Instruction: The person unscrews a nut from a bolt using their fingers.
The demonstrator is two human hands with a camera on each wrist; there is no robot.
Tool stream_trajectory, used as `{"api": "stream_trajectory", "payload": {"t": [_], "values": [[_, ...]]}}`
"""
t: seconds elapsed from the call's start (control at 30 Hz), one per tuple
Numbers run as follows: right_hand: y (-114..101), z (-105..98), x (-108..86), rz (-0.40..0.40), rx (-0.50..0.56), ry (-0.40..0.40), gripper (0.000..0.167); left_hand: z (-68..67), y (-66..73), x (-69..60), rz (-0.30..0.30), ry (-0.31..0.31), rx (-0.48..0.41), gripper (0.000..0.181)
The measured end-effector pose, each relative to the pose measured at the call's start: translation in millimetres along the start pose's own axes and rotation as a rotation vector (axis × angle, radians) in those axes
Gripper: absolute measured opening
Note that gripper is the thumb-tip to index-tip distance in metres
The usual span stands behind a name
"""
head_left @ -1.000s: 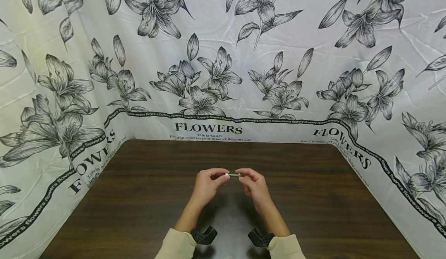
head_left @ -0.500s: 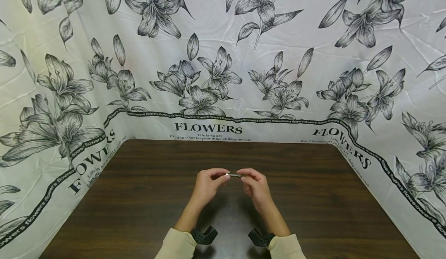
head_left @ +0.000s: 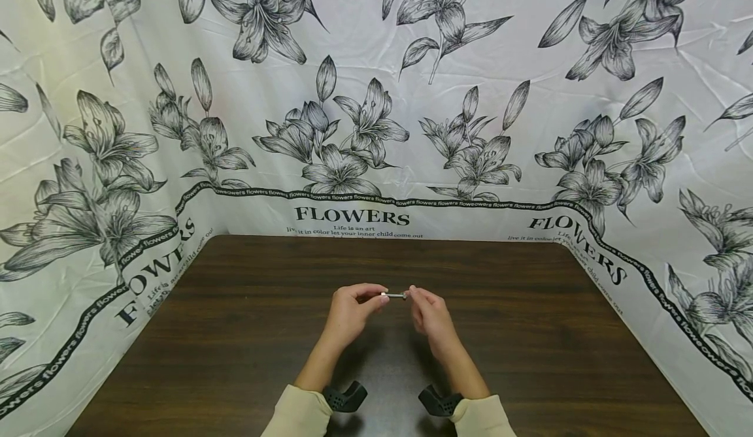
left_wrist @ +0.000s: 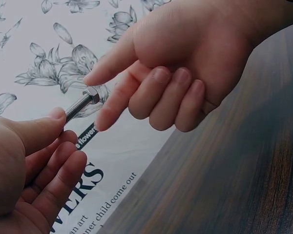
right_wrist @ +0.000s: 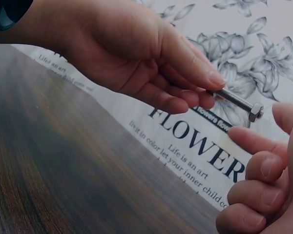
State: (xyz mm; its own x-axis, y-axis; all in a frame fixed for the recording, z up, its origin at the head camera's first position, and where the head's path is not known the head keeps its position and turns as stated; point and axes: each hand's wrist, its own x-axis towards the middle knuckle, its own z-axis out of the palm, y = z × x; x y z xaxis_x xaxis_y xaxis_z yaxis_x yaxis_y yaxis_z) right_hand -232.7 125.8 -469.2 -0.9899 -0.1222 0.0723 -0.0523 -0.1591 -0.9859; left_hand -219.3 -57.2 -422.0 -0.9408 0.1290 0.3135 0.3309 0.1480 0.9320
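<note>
A threaded silver bolt (head_left: pixel 395 295) is held level above the table. The left hand (head_left: pixel 348 316) pinches its left end between thumb and index finger, which hide most of that end. In the right wrist view a hex nut (right_wrist: pixel 255 112) sits at the bolt's far end, a short tip showing past it. The right hand (head_left: pixel 434 323) is just to the right of the nut (left_wrist: pixel 92 95). Its thumb and index finger stand apart on either side of the nut, seemingly without touching it, while its other fingers are curled toward the palm.
Both hands are over the middle of a dark wooden table (head_left: pixel 265 274). A white cloth (head_left: pixel 459 221) with black flower prints and lettering hangs behind it and along both sides. Each wrist wears a black device, beside cream sleeves.
The right thumb and fingertips, earlier at the nut end, have shifted slightly right and come away from it. The left hand and the bolt have stayed in place.
</note>
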Motion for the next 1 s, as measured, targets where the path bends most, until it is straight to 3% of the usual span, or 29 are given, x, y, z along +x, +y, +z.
{"api": "stream_trajectory", "payload": {"t": [0.1, 0.23, 0.4, 0.47, 0.7, 1.0], "values": [[1.0, 0.6, 0.8, 0.052, -0.039, 0.017, 0.043, 1.9, -14.2, 3.7, -0.001, 0.007, -0.007, 0.01], [1.6, 1.7, 1.6, 0.063, -0.039, 0.024, 0.046, 3.9, -33.5, 8.5, -0.007, 0.015, -0.021, 0.011], [0.6, 1.7, 0.9, 0.035, 0.011, 0.014, 0.035, 2.9, -36.5, 8.6, 0.005, 0.011, -0.023, 0.012], [-4.2, 2.3, -1.1, 0.024, 0.035, 0.001, 0.025, 2.3, -35.5, 8.0, 0.006, 0.013, -0.003, 0.014], [-4.5, 1.2, -0.3, 0.019, 0.058, 0.005, 0.015, -0.2, 1.0, -0.8, 0.01, 0.009, 0.034, 0.009], [-2.1, 0.3, -0.6, -0.066, 0.052, -0.025, 0.026, -1.7, 5.0, -1.4, 0.004, -0.007, 0.027, 0.009]]}}
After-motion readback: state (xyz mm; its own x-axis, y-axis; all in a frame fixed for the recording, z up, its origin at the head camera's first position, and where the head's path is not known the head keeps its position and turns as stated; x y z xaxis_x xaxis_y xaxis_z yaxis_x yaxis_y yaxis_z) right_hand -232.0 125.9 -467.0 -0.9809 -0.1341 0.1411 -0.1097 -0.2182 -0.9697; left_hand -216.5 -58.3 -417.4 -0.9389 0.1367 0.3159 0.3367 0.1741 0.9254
